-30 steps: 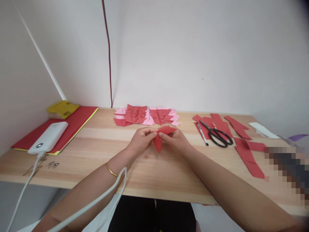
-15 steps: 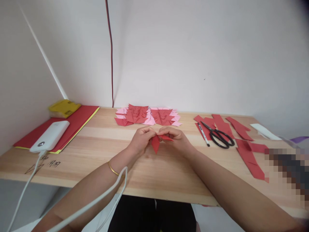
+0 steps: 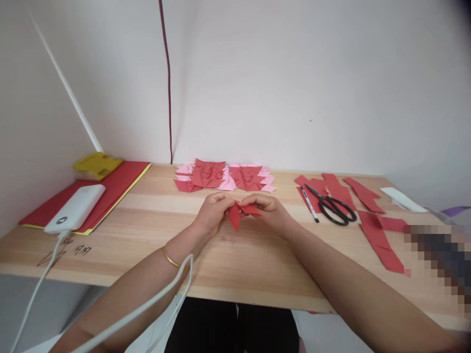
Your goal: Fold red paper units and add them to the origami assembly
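Note:
A small piece of folded red paper (image 3: 234,218) is pinched between my two hands above the middle of the table. My left hand (image 3: 214,212) closes its thumb and fingers on the paper's left side. On the other side, my right hand (image 3: 270,212) grips it with the fingertips closed. Two pointed flaps hang out, one downward and one toward the right hand. Part of the paper is hidden behind the fingers. Behind my hands, rows of folded red and pink paper pieces (image 3: 246,178) lie near the wall.
Black-handled scissors (image 3: 337,211) and a pen (image 3: 309,204) lie on red paper cutouts (image 3: 382,247) at the right. To the left, a white power bank (image 3: 75,208) and a yellow packet (image 3: 97,165) rest on red sheets (image 3: 121,189). A white cable (image 3: 147,309) crosses my left forearm.
My fingertips have moved slightly apart, and more of the red paper shows between them. The right-hand flap is more spread out.

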A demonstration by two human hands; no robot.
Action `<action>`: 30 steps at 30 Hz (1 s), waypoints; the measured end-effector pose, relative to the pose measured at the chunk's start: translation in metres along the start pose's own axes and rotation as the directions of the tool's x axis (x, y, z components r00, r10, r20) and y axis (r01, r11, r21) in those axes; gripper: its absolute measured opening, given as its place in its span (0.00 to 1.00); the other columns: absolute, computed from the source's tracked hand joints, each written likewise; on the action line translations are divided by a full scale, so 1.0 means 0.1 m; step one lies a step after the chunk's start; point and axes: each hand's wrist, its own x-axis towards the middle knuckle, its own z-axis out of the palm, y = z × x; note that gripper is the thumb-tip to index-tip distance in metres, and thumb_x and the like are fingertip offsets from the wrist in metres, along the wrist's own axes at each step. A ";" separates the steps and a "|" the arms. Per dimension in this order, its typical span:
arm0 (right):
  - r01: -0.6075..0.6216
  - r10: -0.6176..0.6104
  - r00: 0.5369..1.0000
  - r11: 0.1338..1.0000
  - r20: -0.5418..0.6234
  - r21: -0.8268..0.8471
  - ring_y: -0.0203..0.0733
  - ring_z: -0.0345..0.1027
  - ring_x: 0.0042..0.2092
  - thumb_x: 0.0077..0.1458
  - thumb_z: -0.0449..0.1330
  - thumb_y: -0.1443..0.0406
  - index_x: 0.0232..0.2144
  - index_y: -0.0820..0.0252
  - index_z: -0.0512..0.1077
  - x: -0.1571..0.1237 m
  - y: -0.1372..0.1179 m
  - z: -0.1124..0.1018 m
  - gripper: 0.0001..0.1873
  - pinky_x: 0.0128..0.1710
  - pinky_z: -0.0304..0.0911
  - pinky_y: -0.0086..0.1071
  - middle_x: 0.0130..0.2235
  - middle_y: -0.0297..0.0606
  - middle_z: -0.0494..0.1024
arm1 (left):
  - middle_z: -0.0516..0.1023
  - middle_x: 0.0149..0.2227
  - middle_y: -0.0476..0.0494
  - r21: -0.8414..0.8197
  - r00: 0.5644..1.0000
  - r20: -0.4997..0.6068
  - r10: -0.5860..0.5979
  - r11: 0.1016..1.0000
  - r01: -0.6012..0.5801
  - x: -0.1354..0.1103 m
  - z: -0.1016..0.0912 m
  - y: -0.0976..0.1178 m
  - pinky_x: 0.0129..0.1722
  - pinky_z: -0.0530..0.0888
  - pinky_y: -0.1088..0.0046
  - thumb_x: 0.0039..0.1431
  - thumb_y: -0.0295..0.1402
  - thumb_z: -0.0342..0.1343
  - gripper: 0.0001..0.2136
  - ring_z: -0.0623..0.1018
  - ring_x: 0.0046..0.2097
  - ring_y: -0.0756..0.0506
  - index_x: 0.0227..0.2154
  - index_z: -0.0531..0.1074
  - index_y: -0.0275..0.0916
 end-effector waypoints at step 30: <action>-0.108 0.131 0.990 0.943 0.053 -0.316 0.32 0.56 0.28 0.56 0.53 0.54 0.28 0.62 0.71 0.00 -0.07 -0.07 0.17 0.29 0.54 0.27 0.26 0.32 0.66 | 0.71 0.23 0.50 0.435 0.981 0.112 0.162 0.879 -0.194 -0.03 -0.03 0.05 0.28 0.64 0.76 0.50 0.37 0.56 0.10 0.68 0.26 0.52 0.21 0.69 0.35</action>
